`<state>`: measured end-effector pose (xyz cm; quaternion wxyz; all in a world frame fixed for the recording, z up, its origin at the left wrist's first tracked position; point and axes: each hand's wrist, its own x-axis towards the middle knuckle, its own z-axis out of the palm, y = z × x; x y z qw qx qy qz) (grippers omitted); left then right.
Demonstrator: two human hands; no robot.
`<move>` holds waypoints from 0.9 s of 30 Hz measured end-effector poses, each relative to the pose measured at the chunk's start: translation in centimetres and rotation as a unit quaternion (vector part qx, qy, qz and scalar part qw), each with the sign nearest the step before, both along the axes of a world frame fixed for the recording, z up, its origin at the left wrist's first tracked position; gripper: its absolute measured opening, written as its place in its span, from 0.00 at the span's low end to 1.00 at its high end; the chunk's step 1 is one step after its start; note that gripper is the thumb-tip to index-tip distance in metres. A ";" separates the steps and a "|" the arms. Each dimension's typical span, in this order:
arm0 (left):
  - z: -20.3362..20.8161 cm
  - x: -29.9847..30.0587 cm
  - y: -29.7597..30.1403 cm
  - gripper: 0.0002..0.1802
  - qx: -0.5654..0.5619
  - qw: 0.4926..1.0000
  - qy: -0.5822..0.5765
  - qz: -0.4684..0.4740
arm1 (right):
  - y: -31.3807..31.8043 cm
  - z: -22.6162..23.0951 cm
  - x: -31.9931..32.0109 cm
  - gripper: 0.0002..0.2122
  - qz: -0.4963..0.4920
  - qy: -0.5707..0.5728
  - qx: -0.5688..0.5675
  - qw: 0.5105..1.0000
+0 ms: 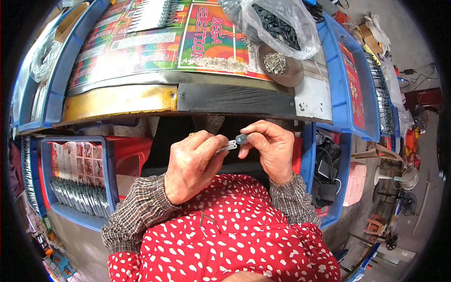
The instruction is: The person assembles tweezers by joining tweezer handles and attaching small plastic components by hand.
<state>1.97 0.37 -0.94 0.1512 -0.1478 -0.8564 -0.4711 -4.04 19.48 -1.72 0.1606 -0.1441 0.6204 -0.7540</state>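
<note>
Over my lap, close to the table edge, my left hand (195,160) pinches a slim silver metal piece (229,146) with a two-pronged look at its end. My right hand (270,145) grips a small dark oval plastic piece (241,139) between thumb and fingertips. The two pieces meet between my hands; whether they are joined I cannot tell. Beyond, on the table, a clear plastic bag (307,35) lies open with many dark plastic pieces (277,26) inside. A round brown dish (293,75) beside it holds a heap of small metal pins (275,63).
Printed colourful cardboard (155,54) covers the tabletop, with a row of dark-handled metal items (169,14) at the back. A blue bin (112,174) of similar items stands lower left. Other blue bins (343,70) flank the table; one at right (345,183) holds a black bag and cables.
</note>
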 end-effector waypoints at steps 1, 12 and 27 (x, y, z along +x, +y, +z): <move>-0.1 0.0 0.0 0.14 -0.003 1.000 0.009 0.000 | 0.0 0.0 0.0 0.07 0.009 -0.008 -0.002 1.000; -1.0 0.0 0.0 0.13 0.000 1.000 0.018 0.013 | -0.7 -0.7 0.8 0.07 0.025 -0.042 -0.007 0.999; -2.8 0.7 0.0 0.14 -0.002 1.000 0.008 -0.002 | 0.3 -1.5 1.5 0.07 0.090 0.028 0.107 0.990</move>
